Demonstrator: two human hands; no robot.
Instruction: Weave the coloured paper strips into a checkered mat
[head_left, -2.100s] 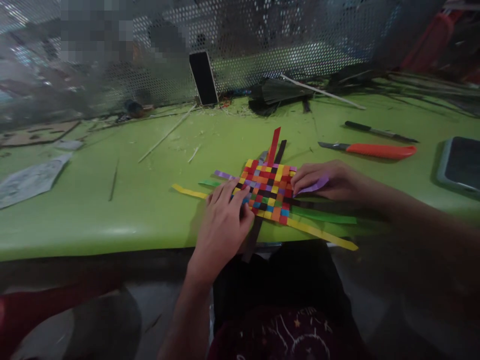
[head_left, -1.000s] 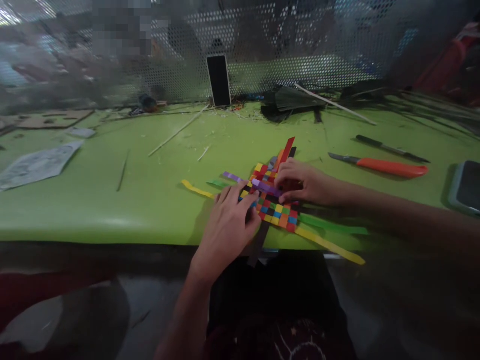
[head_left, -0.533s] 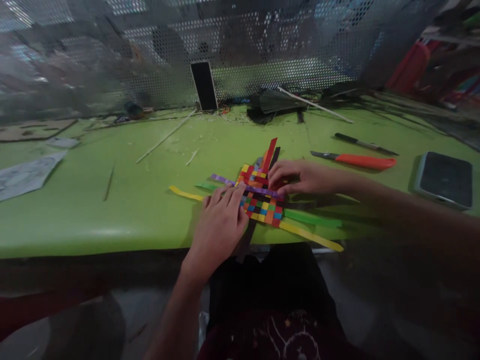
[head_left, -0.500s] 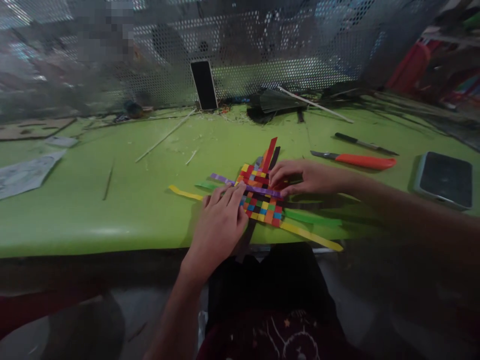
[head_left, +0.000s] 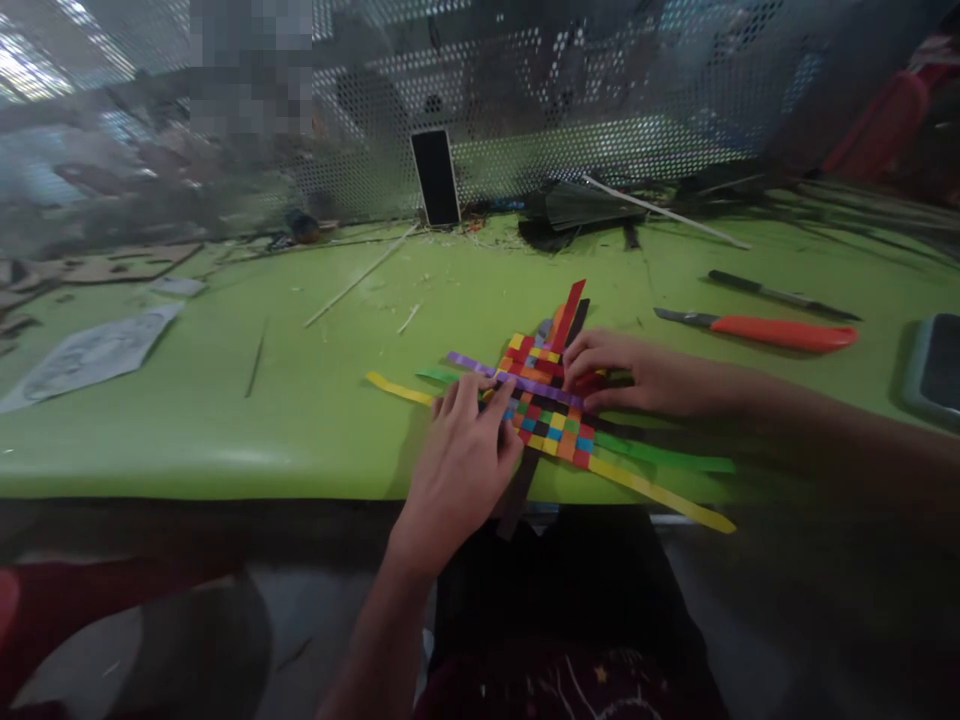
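Observation:
A woven mat of coloured strips (head_left: 551, 425) lies on the table near its front edge, with loose strip ends sticking out on several sides. A purple strip (head_left: 536, 387) runs across its middle. My left hand (head_left: 465, 450) rests on the mat's left part, fingers stretched out and pressing the purple strip and the weave. At the strip's right end, my right hand (head_left: 622, 375) has its fingers curled and its thumb by the strip's tip; the exact hold is partly hidden. A red strip (head_left: 574, 315) stands up beyond the mat. Yellow (head_left: 660, 495) and green strips (head_left: 667, 455) reach out to the right.
The green table (head_left: 225, 440) also holds an orange-handled knife (head_left: 780, 333), a dark thin knife (head_left: 780, 295) and a phone-like device (head_left: 941, 365) at right. A phone (head_left: 435, 178) leans against the perforated metal panel (head_left: 570, 90). Printed paper (head_left: 97, 355) lies at left.
The view has shifted left, so everything appears farther right. My left index finger now reaches more along the purple strip; my right hand stays by its right end.

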